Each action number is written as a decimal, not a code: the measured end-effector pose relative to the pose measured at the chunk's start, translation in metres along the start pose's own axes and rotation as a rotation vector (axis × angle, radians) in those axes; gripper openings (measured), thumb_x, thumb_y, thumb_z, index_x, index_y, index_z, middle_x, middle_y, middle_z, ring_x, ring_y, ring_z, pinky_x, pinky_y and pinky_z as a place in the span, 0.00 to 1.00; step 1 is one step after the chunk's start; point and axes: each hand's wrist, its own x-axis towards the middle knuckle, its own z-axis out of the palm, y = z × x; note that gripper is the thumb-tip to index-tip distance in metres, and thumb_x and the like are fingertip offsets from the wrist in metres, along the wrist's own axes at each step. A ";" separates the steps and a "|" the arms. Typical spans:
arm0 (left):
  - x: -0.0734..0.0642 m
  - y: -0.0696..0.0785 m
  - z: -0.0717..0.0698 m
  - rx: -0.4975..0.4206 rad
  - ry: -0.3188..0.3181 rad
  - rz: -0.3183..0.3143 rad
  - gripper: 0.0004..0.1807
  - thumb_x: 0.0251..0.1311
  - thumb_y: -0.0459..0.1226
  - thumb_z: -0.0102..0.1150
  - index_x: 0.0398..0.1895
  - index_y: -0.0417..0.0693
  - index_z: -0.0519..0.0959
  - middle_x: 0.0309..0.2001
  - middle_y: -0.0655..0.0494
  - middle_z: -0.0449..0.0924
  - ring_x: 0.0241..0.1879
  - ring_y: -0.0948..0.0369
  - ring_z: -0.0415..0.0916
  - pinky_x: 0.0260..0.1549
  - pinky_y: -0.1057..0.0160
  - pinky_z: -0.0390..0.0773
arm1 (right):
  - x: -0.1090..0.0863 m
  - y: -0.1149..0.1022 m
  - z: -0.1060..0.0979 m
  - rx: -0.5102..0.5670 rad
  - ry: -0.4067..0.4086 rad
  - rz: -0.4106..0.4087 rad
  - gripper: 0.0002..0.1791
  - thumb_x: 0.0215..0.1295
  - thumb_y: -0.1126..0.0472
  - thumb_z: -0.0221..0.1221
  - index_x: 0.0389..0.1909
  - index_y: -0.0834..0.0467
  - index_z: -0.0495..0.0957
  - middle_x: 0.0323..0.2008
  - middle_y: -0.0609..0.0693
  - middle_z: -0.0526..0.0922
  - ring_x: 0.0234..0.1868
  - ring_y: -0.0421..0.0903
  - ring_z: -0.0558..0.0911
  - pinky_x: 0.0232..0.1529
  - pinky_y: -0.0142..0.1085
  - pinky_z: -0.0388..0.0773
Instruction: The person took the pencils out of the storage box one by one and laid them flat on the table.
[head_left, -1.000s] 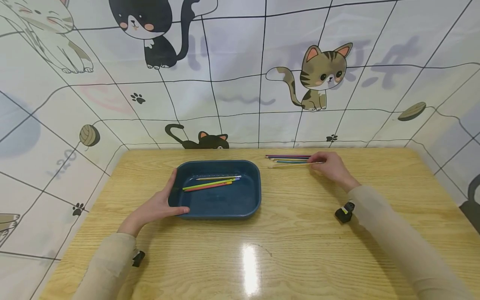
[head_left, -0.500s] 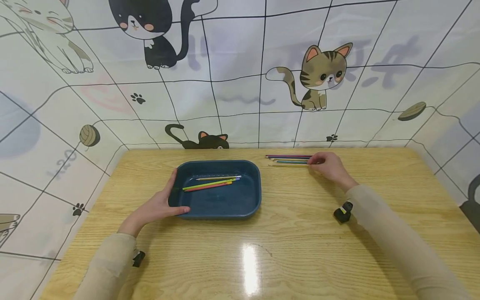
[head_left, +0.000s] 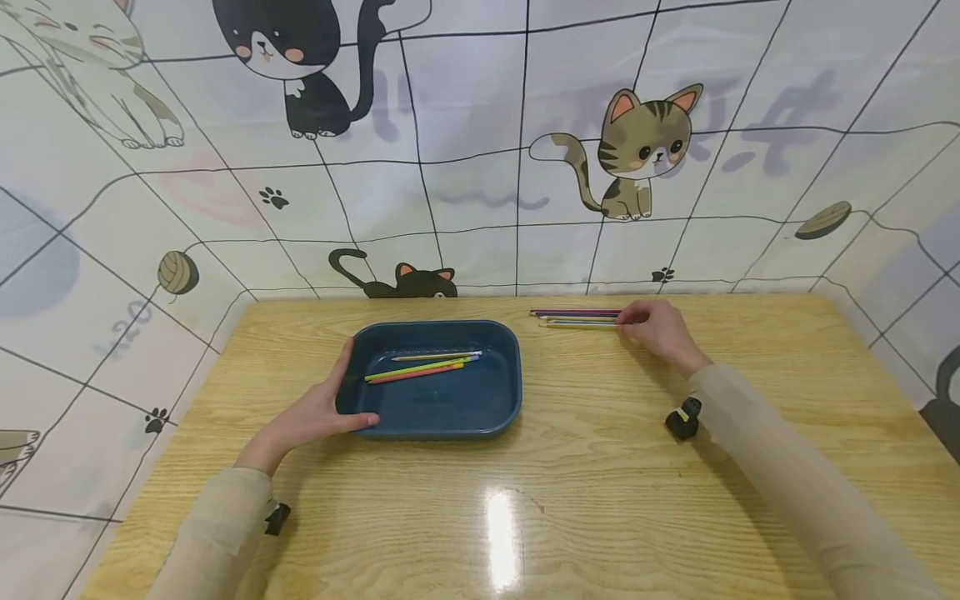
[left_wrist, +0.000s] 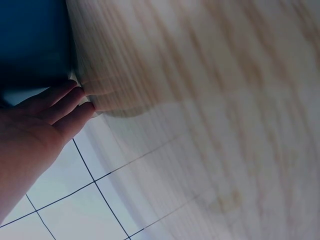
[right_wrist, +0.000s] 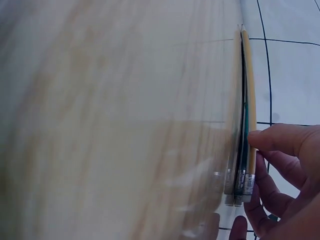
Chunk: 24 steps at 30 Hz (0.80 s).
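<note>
My left hand (head_left: 318,408) rests against the left end of a dark blue rectangular tray (head_left: 442,432), its thumb at the front rim and its straight fingers along the outer wall. Inside lie a lime-green pencil (head_left: 416,369), an orange-red one (head_left: 412,375) and a tan one (head_left: 431,357). At the table's far edge, my right hand (head_left: 660,332) pinches a yellow pencil (right_wrist: 251,100) near its metal-banded eraser end. Dark and teal pencils lie right alongside it. Purple and dark pencils (head_left: 573,312) lie just behind; my fingers hide their right ends.
The light wooden table (head_left: 420,525) meets a cat-patterned sheet (head_left: 472,192) at the back and sides. A black wrist device (head_left: 682,419) hangs under my right sleeve, another (head_left: 277,517) by my left.
My right hand has moved the yellow pencil back, close against the other pencils, and the teal one no longer shows separately in the head view. Left hand and tray have kept still.
</note>
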 end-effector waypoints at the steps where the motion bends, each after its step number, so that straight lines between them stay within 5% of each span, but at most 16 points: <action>1: 0.000 0.000 0.000 0.002 0.000 0.002 0.66 0.53 0.49 0.70 0.76 0.58 0.24 0.75 0.36 0.32 0.70 0.35 0.40 0.62 0.35 0.50 | 0.001 0.000 0.000 -0.004 -0.001 0.002 0.06 0.63 0.68 0.59 0.38 0.67 0.81 0.39 0.61 0.82 0.38 0.53 0.75 0.40 0.42 0.69; 13: 0.001 -0.002 0.000 0.000 0.007 -0.008 0.66 0.53 0.50 0.69 0.76 0.58 0.24 0.75 0.35 0.32 0.70 0.35 0.41 0.62 0.35 0.50 | 0.004 -0.001 0.000 -0.050 0.013 -0.018 0.05 0.62 0.67 0.61 0.36 0.66 0.81 0.36 0.59 0.82 0.35 0.51 0.75 0.37 0.41 0.69; 24: 0.002 -0.003 0.000 -0.009 0.008 -0.008 0.66 0.53 0.51 0.70 0.76 0.56 0.24 0.75 0.36 0.33 0.70 0.35 0.41 0.62 0.35 0.51 | -0.002 -0.007 -0.004 0.061 0.035 -0.014 0.10 0.65 0.64 0.61 0.41 0.67 0.81 0.41 0.61 0.81 0.39 0.51 0.75 0.37 0.38 0.71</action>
